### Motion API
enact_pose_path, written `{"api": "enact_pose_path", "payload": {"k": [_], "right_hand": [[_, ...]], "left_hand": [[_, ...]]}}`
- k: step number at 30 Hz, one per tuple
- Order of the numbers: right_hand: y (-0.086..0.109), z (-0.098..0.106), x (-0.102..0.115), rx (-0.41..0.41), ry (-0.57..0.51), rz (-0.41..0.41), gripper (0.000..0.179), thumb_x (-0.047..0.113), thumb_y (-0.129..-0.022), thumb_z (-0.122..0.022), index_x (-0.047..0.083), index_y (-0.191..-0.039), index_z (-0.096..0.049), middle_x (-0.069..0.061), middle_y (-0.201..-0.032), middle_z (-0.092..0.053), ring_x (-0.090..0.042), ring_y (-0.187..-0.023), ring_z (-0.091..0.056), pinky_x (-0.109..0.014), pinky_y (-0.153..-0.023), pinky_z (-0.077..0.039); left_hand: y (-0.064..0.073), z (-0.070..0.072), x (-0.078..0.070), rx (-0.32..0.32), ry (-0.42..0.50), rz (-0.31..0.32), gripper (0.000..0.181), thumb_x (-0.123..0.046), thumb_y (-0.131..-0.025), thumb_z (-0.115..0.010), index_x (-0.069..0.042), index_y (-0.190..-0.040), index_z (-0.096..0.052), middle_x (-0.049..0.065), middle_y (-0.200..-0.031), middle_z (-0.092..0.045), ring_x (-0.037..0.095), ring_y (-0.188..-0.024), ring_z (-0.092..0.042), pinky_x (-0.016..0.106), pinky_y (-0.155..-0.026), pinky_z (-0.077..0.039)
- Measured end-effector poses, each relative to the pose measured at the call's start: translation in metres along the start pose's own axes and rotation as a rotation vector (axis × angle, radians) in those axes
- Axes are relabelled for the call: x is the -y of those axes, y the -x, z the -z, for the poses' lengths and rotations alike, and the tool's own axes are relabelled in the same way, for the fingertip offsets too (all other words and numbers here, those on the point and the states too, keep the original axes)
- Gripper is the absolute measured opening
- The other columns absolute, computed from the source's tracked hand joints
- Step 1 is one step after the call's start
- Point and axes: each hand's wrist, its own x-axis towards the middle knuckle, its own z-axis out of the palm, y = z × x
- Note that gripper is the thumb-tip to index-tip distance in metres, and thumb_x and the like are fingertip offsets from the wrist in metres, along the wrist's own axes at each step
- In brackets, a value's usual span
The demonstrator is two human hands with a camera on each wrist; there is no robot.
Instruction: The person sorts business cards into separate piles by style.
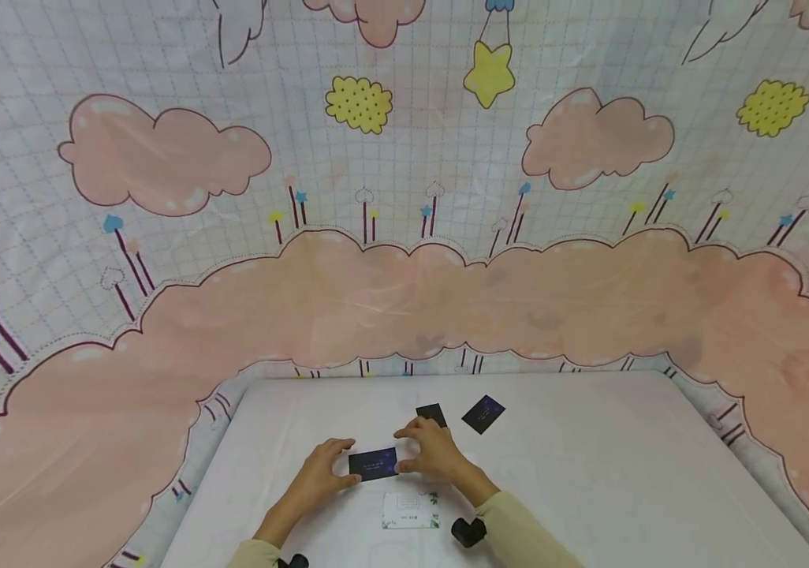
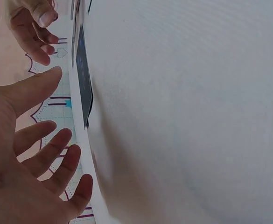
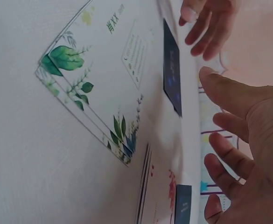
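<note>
A dark blue business card (image 1: 373, 465) lies on the white table between the two hands. My left hand (image 1: 318, 476) is at its left end, thumb beside the lower corner and fingers spread. At the right end hovers my right hand (image 1: 434, 456), its thumb near the edge and its fingers loosely bent. In the wrist views, both the left hand (image 2: 31, 158) and the right hand (image 3: 253, 140) have parted fingers with nothing gripped. Whether the thumb tips touch the card, I cannot tell. White cards with green leaves (image 3: 99, 56) lie overlapped nearer the body.
Beyond the right hand lies a dark card (image 1: 430, 413), partly covered by that hand. Another dark card (image 1: 484, 414) rests farther right, turned at an angle. The right wrist view shows a white card with red flowers (image 3: 159, 196). A cloud-patterned cloth (image 1: 404, 300) hangs behind the table.
</note>
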Motion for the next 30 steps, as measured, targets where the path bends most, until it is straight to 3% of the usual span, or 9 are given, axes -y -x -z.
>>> {"api": "enact_pose_path", "payload": {"k": [10, 30], "right_hand": [[-0.005, -0.007, 0.003, 0.036, 0.092, -0.018, 0.054, 0.046, -0.075, -0.082, 0.026, -0.122, -0.068, 0.001, -0.121, -0.061, -0.022, -0.114, -0.053, -0.042, -0.091, -0.038], [-0.006, -0.016, -0.006, 0.046, 0.063, -0.029, 0.053, 0.046, -0.071, -0.084, 0.030, -0.120, -0.070, 0.007, -0.110, -0.062, -0.016, -0.103, -0.051, -0.033, -0.082, -0.032]], "left_hand": [[-0.006, -0.004, 0.005, 0.031, -0.025, 0.014, 0.063, -0.019, -0.073, -0.085, -0.005, -0.130, -0.059, 0.016, -0.130, -0.060, 0.041, -0.125, -0.052, 0.060, -0.107, -0.037], [-0.006, -0.007, 0.010, 0.020, -0.066, -0.004, 0.052, -0.021, -0.071, -0.086, -0.007, -0.117, -0.067, 0.009, -0.116, -0.061, 0.032, -0.110, -0.054, 0.056, -0.099, -0.040]]}}
